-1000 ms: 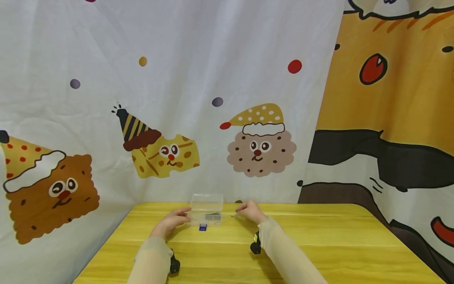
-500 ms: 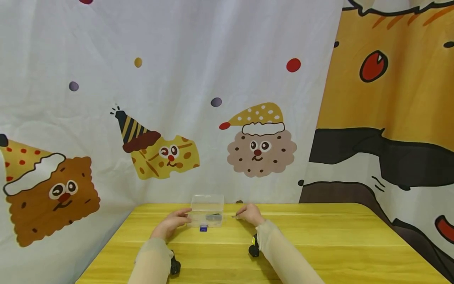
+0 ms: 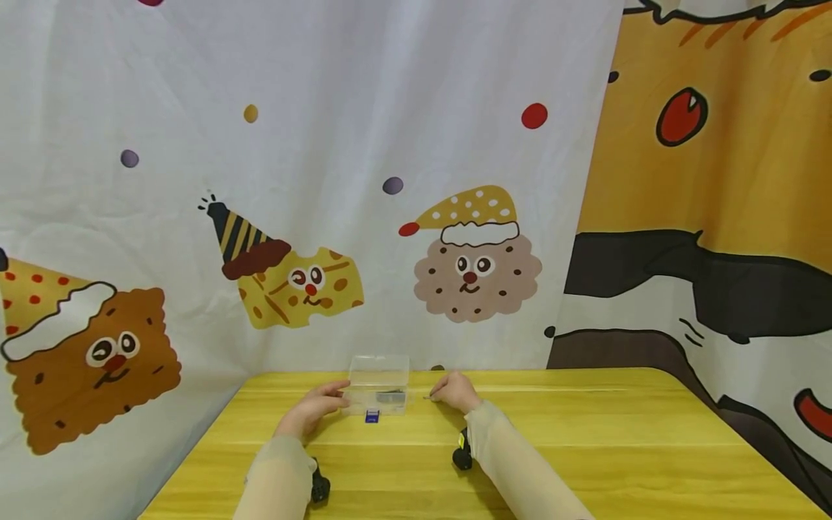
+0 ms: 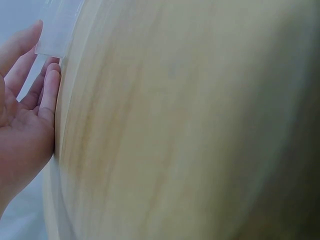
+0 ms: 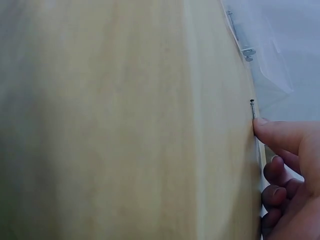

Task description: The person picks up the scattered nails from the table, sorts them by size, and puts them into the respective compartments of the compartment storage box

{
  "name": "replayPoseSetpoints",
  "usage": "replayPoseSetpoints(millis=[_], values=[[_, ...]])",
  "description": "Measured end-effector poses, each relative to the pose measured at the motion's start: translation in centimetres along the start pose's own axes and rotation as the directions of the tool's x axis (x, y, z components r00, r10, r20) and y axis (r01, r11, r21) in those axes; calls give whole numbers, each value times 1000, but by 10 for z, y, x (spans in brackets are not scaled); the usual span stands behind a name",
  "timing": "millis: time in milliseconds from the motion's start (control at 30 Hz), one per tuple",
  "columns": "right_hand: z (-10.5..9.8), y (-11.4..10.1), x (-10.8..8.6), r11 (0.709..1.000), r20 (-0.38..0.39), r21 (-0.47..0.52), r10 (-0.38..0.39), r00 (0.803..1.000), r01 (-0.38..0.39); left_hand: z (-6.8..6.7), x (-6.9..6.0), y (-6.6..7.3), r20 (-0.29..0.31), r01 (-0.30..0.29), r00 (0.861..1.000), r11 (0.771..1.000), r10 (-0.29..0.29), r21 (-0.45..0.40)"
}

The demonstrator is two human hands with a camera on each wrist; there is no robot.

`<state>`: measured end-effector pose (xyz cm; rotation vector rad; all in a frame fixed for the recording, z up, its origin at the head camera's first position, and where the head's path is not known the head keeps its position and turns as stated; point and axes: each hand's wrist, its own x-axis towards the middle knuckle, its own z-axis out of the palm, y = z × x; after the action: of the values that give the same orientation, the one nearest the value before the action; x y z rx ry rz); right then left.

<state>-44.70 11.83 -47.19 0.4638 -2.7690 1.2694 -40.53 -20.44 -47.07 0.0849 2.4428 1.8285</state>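
Note:
A clear plastic box stands at the far side of the table with its lid raised and a blue clasp at its front. My left hand holds the box's left end between thumb and fingers; the left wrist view shows the box corner against them. Just right of the box, my right hand pinches a thin metal screw between thumb and index finger, its head pointing toward the box. Several metal pieces lie inside the box.
The yellow wood table reaches back to a white curtain printed with cartoon figures. A black wrist camera sits on the left wrist, another camera on the right.
The right hand and forearm have shifted slightly left, still pinching the screw. The left hand and the box stay in place; the head view has moved a little.

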Motion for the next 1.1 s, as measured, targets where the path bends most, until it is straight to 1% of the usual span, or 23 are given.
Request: replayPoseSetpoints(millis=[167,233,400,567,700,867,933,1100], values=[[1,2,0,1000,16,-24,-17,1000,17,0,-1,2,12,4,1000,1000,-4,-1],[1,3,0,999,24,-19,-28,999,29,0,-1,2,8,11,1000,1000,-11,-10],[0,3,-2,999,48,1,-47,998,47,1,-3,2,2,1,1000,1000,-1,-8],[-3,-3,-3,998,89,-42,-49,995,53,1,-4,2,-11,-5,1000,1000,5,-11],[-7,-6,-3,996,149,-78,-37,988,49,1,-2,1,-13,-7,1000,1000,7,-4],[-8,-5,-1,999,222,-44,-17,975,27,0,-1,1,-4,-6,1000,1000,6,0],[-7,-3,0,999,235,-30,-19,972,27,0,0,1,-4,-4,1000,1000,4,0],[-7,1,3,998,255,-27,-49,966,58,1,-2,2,-4,-9,1000,1000,9,1]])
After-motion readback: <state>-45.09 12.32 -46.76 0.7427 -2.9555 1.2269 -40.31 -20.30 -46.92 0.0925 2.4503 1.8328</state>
